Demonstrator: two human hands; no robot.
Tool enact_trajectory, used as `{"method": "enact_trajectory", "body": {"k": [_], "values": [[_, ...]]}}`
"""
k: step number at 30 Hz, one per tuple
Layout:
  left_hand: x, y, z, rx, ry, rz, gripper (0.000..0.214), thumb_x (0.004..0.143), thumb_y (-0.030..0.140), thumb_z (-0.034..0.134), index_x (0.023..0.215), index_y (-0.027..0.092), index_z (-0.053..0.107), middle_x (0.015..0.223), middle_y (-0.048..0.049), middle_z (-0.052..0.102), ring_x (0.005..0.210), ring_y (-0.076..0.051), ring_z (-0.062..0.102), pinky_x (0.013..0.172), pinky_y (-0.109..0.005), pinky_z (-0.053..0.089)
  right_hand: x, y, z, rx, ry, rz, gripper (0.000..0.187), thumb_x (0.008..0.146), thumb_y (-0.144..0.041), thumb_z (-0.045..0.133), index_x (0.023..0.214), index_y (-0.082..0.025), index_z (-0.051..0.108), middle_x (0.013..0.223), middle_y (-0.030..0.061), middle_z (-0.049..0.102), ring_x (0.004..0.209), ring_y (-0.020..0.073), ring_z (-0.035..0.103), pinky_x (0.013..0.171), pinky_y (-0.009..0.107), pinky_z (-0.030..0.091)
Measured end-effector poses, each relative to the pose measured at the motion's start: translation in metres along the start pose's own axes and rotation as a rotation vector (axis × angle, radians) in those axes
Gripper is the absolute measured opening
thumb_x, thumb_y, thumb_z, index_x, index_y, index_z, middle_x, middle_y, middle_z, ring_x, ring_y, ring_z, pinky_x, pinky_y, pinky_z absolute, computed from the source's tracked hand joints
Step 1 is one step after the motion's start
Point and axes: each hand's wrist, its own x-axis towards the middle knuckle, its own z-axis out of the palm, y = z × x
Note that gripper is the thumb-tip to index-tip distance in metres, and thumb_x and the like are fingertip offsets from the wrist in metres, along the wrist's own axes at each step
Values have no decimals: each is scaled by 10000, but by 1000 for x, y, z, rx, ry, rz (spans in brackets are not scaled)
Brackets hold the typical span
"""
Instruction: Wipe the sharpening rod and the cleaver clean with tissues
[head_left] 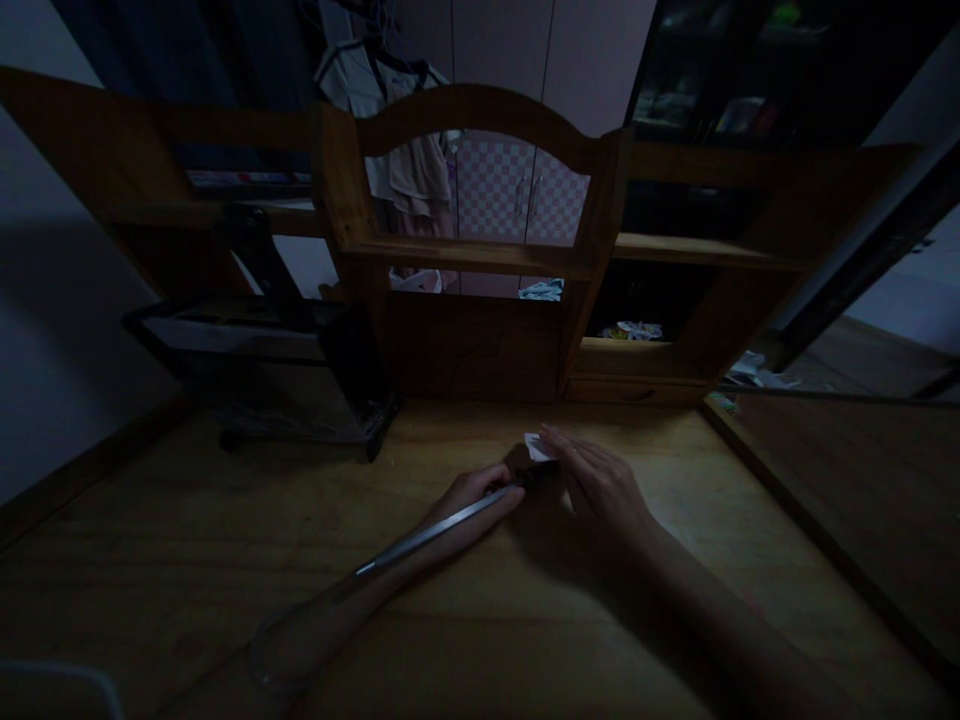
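Slim silvery tool grasped in the left hand over the middle of a wooden tabletop | small white slip held by the right hand, close by | wood spread wide to either side, bounded by a raised rim at right, a black rack at left, a shelf unit behind

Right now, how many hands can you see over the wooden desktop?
2: the left hand, with a slim silvery object, and the right hand, at a small white piece. No others show.
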Motion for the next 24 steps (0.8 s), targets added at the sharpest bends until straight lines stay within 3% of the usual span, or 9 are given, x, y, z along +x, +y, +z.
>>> {"method": "enact_trajectory", "body": {"k": [4,8,24], "values": [[1,2,-1,9,-9,9,363,884,507,517,890,159,618,809,-4,576,743,-155,502,658,-236,374,0,-4,8,24,-138,-57,546,890,-61,445,1423,-176,424,1413,134,519,1294,237,505,1066,444,448],[2,3,0,-26,2,20,343,893,491,512,846,162,596,780,3,562,721,-144,490,639,-228,362,-1,-5,14,44,-192,-74,505,899,-68,454,1390,-187,469,1428,125,505,1320,229,475,1092,446,420],[3,-1,2,-167,23,-97,347,856,507,552,827,163,581,673,23,489,562,-95,407,475,-197,280,-1,-6,6,51,-165,-137,498,903,-88,454,1394,-171,469,1407,132,525,1307,229,490,1095,455,418]]}}
